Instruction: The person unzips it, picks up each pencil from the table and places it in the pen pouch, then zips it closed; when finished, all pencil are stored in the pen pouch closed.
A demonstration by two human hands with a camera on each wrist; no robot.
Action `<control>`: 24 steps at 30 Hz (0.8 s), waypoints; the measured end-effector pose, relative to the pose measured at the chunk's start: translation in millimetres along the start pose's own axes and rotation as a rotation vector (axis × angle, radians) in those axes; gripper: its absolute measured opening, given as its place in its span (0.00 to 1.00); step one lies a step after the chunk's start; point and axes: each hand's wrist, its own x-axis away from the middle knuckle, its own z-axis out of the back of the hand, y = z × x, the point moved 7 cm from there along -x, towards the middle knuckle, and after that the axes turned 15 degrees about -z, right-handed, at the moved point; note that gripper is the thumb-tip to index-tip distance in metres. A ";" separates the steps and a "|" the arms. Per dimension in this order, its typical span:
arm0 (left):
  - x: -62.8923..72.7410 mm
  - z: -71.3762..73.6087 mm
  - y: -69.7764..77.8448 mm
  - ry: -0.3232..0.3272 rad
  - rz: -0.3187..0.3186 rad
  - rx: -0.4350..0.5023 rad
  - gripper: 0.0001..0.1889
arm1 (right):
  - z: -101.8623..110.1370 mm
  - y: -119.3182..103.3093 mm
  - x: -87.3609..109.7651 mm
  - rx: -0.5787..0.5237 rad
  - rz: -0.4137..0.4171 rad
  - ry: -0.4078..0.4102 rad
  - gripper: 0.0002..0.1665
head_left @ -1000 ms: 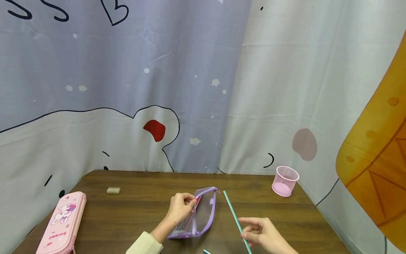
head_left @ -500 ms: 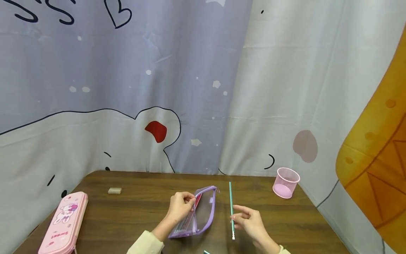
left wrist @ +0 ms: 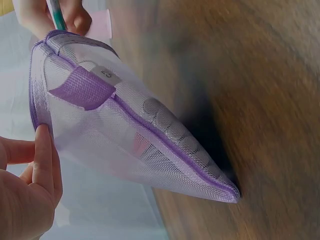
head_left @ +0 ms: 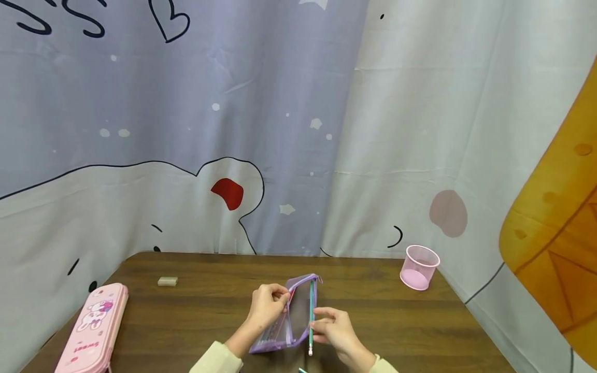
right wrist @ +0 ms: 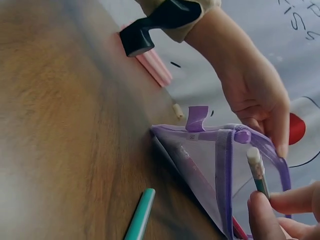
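Observation:
A purple-trimmed mesh zip pouch (head_left: 298,311) stands on the table with its mouth spread apart. My left hand (head_left: 268,308) pinches the left edge of that mouth between thumb and fingers. Between the thumb and fingers of my right hand (head_left: 337,331) is a teal pencil (head_left: 311,311) with a white eraser end toward me. In the head view the pencil overlaps the right side of the pouch's mouth; the right wrist view has its eraser end (right wrist: 254,156) at the opening. Through the mesh a red item (right wrist: 200,175) shows inside the pouch.
A pink pencil case (head_left: 92,329) lies at the table's left. Behind it is a small beige eraser-like block (head_left: 167,281). A pink mesh cup (head_left: 420,267) stands at the back right. A teal pen-like stick (right wrist: 140,215) lies on the table near the pouch.
My right hand has carried the pencil leftward to the pouch's mouth, and the pencil has turned from slanted to nearly straight ahead. The left hand keeps its hold on the pouch's edge.

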 end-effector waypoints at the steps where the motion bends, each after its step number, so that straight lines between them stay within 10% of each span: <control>1: 0.5 -1.6 0.8 -0.004 0.000 0.006 0.04 | -1.2 0.2 -2.0 -0.005 -0.005 0.007 0.28; 24: 3.7 -12.0 11.1 -0.055 -0.011 0.055 0.05 | -21.9 -3.3 -13.9 0.086 0.042 0.105 0.22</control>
